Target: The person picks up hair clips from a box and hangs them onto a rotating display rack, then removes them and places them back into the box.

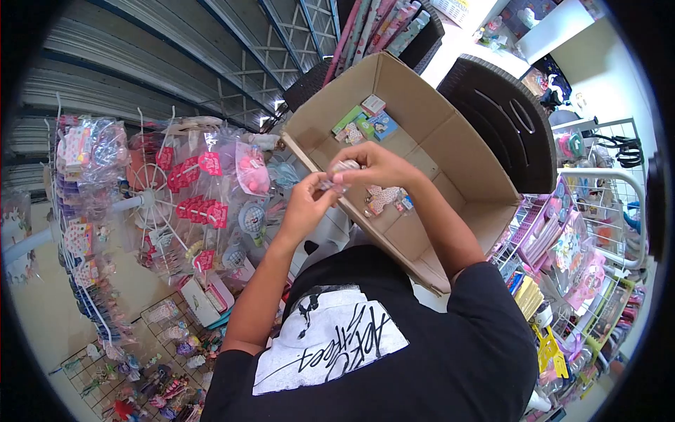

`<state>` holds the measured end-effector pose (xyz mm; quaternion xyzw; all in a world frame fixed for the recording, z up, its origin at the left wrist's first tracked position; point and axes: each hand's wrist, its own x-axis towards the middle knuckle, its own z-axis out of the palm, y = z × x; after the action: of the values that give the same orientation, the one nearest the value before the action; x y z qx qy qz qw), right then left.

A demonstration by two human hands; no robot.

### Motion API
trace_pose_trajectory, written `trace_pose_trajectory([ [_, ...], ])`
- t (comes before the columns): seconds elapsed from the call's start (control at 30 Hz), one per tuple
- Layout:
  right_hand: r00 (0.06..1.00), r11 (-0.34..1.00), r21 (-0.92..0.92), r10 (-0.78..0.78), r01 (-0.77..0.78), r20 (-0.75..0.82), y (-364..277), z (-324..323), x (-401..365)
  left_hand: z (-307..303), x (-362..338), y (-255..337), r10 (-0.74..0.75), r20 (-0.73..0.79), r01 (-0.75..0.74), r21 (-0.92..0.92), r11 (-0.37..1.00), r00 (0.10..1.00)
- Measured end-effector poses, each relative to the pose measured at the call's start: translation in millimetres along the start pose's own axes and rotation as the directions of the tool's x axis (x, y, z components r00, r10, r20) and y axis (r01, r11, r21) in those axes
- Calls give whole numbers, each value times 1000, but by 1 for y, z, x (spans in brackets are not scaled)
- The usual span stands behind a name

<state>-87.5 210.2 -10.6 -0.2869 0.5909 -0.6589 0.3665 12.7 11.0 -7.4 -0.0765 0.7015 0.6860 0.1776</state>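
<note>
Both hands meet over the near left edge of a large open cardboard box (485, 151). Between them is a small clear plastic packet (337, 187) with something pale inside that I cannot make out. My left hand (307, 204) pinches its lower end, and my right hand (376, 166) has its fingers curled round the upper part. Inside the box, small boxes in green (347, 119) and blue (382, 125) lie near the far corner. Closer to me, a patterned packet (382, 199) and other small items rest on the box floor.
At my left stands a rotating wire rack (151, 197) hung with packaged accessories. Dark woven chairs (492, 119) are behind and beside the box, with rolls of wrapping paper (380, 32) at the back. Shelves of goods (569, 239) line the right, and a metal shutter (162, 56) the far left.
</note>
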Motion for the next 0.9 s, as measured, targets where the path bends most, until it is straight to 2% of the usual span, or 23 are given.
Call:
trace_pose_trajectory([
  [0.03, 993, 990, 142, 9, 9, -121, 14, 1, 2, -3, -2, -2, 9, -44, -9, 11, 1000, 999],
  [0.07, 992, 989, 146, 12, 6, -123, 42, -9, 2, -7, -6, -2, 4, -42, -4, 11, 1000, 999],
  [0.13, 950, 960, -136, 211, -246, -230, 110, -40, -2, -15, -16, 5, -24, -93, 23, -19, 1000, 995],
  [0.17, 899, 794, -421, 386, -438, -206, 138, -43, -13, -18, -20, 3, -24, -123, 23, -5, 1000, 992],
  [0.2, 808, 519, -662, 541, -541, -236, 165, -40, -25, -19, -24, 4, -26, -126, 26, -3, 1000, 992],
  [0.27, 555, 383, -490, 786, -783, -272, 216, -16, -61, -23, -33, 6, -47, -174, 37, -58, 998, 984],
  [0.33, 520, 346, -438, 764, -830, -382, 270, 2, -81, -33, -38, 0, -98, -177, 87, -70, 994, 979],
  [0.37, 523, 348, -441, 764, -827, -378, 282, 12, -88, -36, -41, -5, -150, -178, 137, -85, 987, 973],
  [0.43, 413, 465, -40, 740, -884, -531, 296, 29, -96, -37, -46, -14, -172, -197, 145, -146, 979, 965],
  [0.47, 419, 469, -44, 738, -882, -529, 302, 34, -97, -37, -47, -18, -194, -210, 150, -208, 967, 958],
  [0.53, 382, 457, -32, 702, -889, -601, 310, 41, -97, -40, -49, -29, -164, -216, 130, -164, 978, 962],
  [0.57, 366, 502, 78, 719, -861, -591, 314, 43, -99, -41, -49, -34, -139, -216, 114, -122, 986, 967],
  [0.6, 369, 505, 74, 716, -860, -593, 316, 38, -101, -39, -49, -30, -134, -218, 109, -121, 987, 967],
  [0.67, 511, 632, -3, 623, -775, -592, 319, 32, -107, -32, -50, -21, -106, -223, 59, -205, 977, 969],
  [0.7, 515, 636, -9, 615, -772, -597, 300, 27, -107, -31, -52, -18, -96, -224, 49, -205, 978, 970],
  [0.77, 629, 609, -221, 613, -762, -478, 209, 9, -95, -31, -55, -10, -102, -116, 67, -273, 960, 988],
  [0.8, 643, 614, -243, 597, -751, -480, 193, 1, -90, -30, -58, -6, -81, -130, 43, -274, 961, 988],
  [0.87, 757, 738, -220, 549, -638, -353, 166, -20, -87, -28, -68, 4, -23, -27, 11, -395, 919, 999],
  [0.9, 771, 740, -248, 532, -624, -350, 146, -27, -80, -30, -75, 9, 39, 30, -23, -405, 914, 999],
])
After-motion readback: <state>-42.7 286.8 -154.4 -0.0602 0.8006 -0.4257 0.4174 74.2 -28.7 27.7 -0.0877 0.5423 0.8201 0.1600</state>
